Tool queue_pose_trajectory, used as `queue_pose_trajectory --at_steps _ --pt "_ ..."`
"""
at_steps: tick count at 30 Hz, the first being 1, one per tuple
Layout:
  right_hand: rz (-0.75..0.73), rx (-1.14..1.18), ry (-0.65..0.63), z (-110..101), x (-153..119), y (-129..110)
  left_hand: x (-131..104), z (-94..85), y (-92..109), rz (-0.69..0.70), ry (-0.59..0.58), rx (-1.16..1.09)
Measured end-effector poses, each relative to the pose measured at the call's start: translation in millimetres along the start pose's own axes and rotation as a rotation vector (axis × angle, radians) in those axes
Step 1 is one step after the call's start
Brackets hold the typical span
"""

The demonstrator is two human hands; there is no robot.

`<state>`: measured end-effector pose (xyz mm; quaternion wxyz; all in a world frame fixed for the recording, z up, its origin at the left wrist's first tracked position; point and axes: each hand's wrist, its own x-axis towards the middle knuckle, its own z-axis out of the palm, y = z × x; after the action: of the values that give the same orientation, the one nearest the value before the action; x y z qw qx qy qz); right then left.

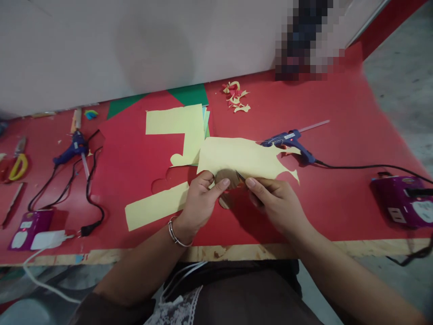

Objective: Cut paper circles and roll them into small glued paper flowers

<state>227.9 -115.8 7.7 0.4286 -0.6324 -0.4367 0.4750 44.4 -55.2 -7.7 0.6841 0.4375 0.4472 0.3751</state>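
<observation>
My left hand (199,198) is closed on the near edge of a pale yellow sheet of paper (233,153), its thumb pressing a round brownish disc (227,178) against that edge. A second small round brownish piece (225,201) shows just below. My right hand (279,201) is closed around a thin dark pointed tool (241,176), whose tip meets the paper beside the disc. Fingers hide most of this tool, so its kind is unclear. Curved cut-outs shape the sheet's right end, which lies in front of a blue glue gun (287,139).
Yellow paper pieces (176,121) (155,206) lie on a red sheet (135,149). Curled scraps (236,97) sit farther back. At left are another glue gun (72,148), yellow-handled scissors (19,161) and black cords. Purple power boxes (404,201) (32,229) stand at both sides.
</observation>
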Motion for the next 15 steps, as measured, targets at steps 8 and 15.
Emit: queue_pose_trajectory --at_steps 8,15 --pt "0.051 0.12 0.059 17.4 -8.0 2.0 2.4 -3.4 5.5 0.129 -0.008 0.263" --pt "0.075 0.14 0.099 21.5 -13.4 2.0 2.9 -6.7 5.4 0.14 -0.022 0.375"
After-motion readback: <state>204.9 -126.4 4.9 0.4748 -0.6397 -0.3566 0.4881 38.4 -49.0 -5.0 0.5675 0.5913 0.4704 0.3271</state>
